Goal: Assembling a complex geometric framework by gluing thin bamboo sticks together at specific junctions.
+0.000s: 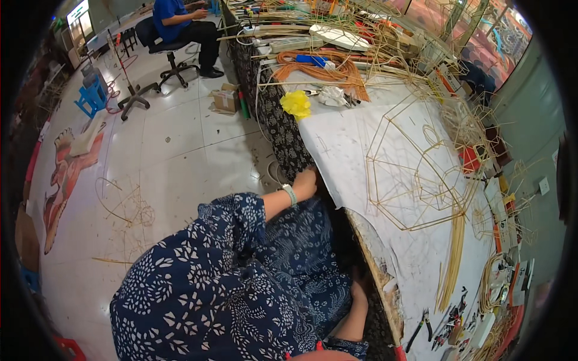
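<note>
From my remote post I am reviewing the head view, the sole view supplied. The left hand (307,183), with a pale strap (290,194) around its wrist, is resting at the near edge of the worktable, beside a black cloth skirt with a pale floral pattern (286,132) and a broad white sheet (343,147). Its fingers are appearing bent inward, but their tips are hidden; I cannot tell whether they are pinching anything. The right hand (359,293) is reaching low beneath the worn, chipped table edge (378,268); its fingers are lying out of sight, so I cannot tell whether they are apart or together.

The cloth skirt is hanging down the table's side; the sheet is covering the tabletop just above it. I am judging the skirt light, soft and limp, best taken by a broad fold near its upper border. I am rating the sheet thin, rather slippery and prone to creasing or tearing, best held flat along its margin.

On the sheet, a large angular frame of thin tan strips (426,153) is standing clear of both hands. I am assessing it as light, springy and fragile; its joints are offering the safest hold.
</note>
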### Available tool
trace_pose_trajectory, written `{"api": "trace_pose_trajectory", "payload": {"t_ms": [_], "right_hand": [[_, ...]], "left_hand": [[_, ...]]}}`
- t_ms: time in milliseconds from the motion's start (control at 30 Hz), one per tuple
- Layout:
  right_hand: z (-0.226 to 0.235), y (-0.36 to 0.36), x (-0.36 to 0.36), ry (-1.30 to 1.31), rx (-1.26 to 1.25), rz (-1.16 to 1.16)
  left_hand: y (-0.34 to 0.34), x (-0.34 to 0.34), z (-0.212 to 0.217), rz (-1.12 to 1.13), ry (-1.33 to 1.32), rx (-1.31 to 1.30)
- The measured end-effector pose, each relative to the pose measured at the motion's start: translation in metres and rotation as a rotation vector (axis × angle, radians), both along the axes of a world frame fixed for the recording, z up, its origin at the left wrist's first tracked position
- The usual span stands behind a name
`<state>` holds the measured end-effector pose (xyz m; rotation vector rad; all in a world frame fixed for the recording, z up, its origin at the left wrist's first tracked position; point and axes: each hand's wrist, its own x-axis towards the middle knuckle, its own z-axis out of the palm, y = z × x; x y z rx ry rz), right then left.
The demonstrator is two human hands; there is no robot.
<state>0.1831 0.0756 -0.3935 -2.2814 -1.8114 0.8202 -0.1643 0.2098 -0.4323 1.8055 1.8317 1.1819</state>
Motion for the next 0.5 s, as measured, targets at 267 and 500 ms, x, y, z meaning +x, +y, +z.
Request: {"api": "trace_pose_trajectory", "payload": {"t_ms": [267, 500], "right_hand": [[-0.037, -0.01, 0.026, 0.083, 0.018, -0.095], [-0.017, -0.033, 0.035, -0.043, 0.39, 0.078]], "left_hand": [[-0.097, 0.068, 0.042, -0.372, 0.017, -0.219], [-0.109, 0.105, 0.082, -0.418, 0.248, -0.402]]}}
